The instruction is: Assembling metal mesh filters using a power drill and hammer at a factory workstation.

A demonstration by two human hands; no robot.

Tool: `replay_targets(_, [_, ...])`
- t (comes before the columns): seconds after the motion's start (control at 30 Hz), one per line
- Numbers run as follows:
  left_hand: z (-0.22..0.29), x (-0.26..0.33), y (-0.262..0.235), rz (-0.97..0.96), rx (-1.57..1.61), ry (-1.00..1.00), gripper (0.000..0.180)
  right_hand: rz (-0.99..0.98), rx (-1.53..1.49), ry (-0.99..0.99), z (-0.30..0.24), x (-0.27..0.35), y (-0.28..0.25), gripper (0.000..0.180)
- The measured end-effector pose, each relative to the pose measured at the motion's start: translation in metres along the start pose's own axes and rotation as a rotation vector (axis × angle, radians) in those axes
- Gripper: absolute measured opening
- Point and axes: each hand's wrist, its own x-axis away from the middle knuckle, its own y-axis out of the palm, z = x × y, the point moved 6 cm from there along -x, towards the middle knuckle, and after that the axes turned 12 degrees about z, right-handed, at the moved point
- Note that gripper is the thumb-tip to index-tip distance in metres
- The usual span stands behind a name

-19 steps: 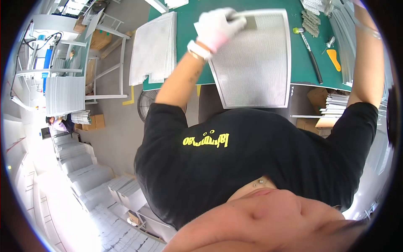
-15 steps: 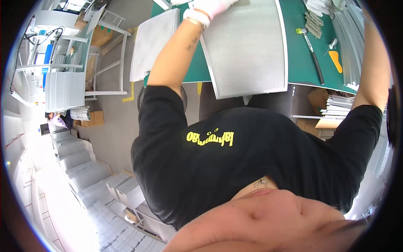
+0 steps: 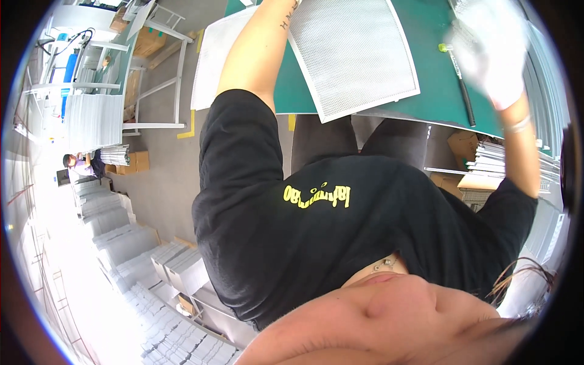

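Observation:
A framed mesh panel (image 3: 359, 55) with a white rim lies askew on the green table (image 3: 426, 36), one corner passing the near edge. My left forearm (image 3: 258, 48) stretches along its left side, and the hand is beyond the top edge of the view. My right hand (image 3: 491, 55), in a white glove and smeared by motion, is over the right part of the table. Whether it holds anything is unclear. Beside it lies a hammer (image 3: 463, 88) with a black grip and a yellow-green head.
A pale sheet stack (image 3: 213, 61) is at the table's left. Stacked metal strips (image 3: 550, 91) run along the right side. Below the table on the right are cardboard boxes (image 3: 462, 148) and more strips. White frames (image 3: 179, 82) stand on the floor at left, with a person (image 3: 82, 165) farther off.
The mesh panel has turned and its near edge has shifted away from me. My left hand has gone out past the top edge. My right hand has come into view over the table's right side.

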Motion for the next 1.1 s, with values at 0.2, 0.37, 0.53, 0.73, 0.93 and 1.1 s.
replay_targets(0.2, [-0.044,-0.021,0.033,-0.076,0.098,0.031,0.067,-0.205,-0.715,0.127,-0.145,0.058,0.063,0.059])
replay_targets(0.37, [-0.019,-0.004,0.010,-0.281,0.129,0.296,0.064,0.168,-0.716,0.451,-0.130,0.086,0.080,0.048])
replay_targets(0.53, [0.123,0.131,-0.045,-0.028,0.634,0.638,0.034,0.339,-1.034,1.263,-0.122,0.152,0.116,0.028])
replay_targets(0.73, [0.165,0.169,-0.073,0.347,0.284,1.003,0.023,0.166,-1.100,1.105,-0.114,0.119,0.122,0.029])
replay_targets(0.93, [0.171,0.151,-0.062,0.264,0.351,0.990,0.016,-0.051,-1.150,1.258,-0.107,0.122,0.116,0.031])
replay_targets(1.1, [0.179,0.151,-0.061,0.241,0.359,0.971,0.020,-0.142,-0.947,0.993,-0.083,0.137,0.112,0.044])
